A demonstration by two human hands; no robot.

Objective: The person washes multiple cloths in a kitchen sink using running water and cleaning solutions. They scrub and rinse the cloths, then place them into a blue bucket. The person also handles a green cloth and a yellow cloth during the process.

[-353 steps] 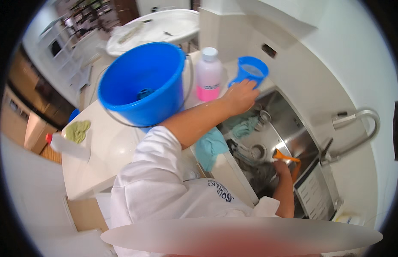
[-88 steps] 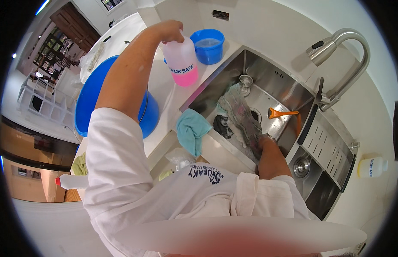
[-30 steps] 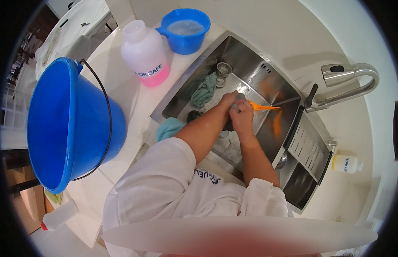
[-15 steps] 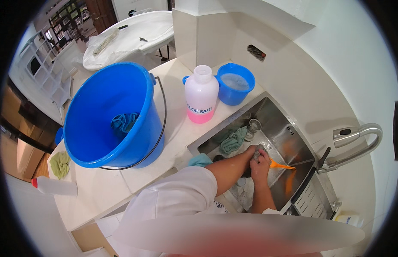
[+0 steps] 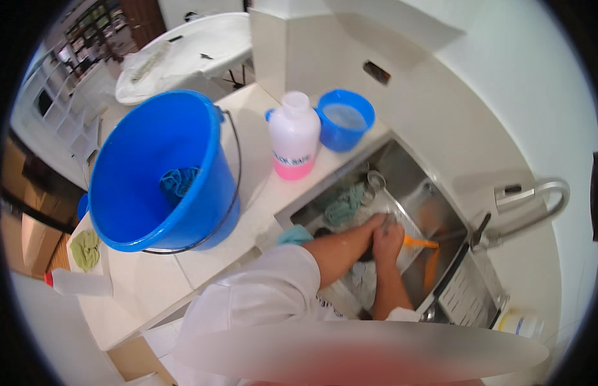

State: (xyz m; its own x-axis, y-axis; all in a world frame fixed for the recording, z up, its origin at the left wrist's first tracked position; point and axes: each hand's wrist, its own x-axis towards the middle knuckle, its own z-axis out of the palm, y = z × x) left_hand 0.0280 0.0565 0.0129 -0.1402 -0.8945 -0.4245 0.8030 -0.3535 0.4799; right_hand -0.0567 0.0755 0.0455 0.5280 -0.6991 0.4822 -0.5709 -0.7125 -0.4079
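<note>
My left hand point(image 5: 377, 222) and my right hand point(image 5: 389, 242) are pressed together over the steel sink point(image 5: 447, 222), with fingers closed. Between them shows a bit of wet grey cloth point(image 5: 389, 219), mostly hidden and blurred. An orange handle point(image 5: 421, 242) sticks out just right of my right hand; what it belongs to is hidden. Farther back in the sink lies a crumpled green cloth point(image 5: 344, 203), with a round metal strainer point(image 5: 376, 180) beside it. Something dark sits under my left forearm. A teal cloth point(image 5: 294, 235) hangs at the sink's near left edge.
A large blue bucket point(image 5: 215, 212) with a dark blue cloth point(image 5: 179, 185) inside stands on the counter. Behind the sink are a bottle of pink liquid point(image 5: 295, 135) and a blue dipper point(image 5: 344, 128). The faucet point(image 5: 550, 193) rises at right; a white bottle point(image 5: 80, 283) lies far left.
The whole view has shifted slightly. My hands have drawn closer together, and less of the grey cloth shows between them. The other things rest as before.
</note>
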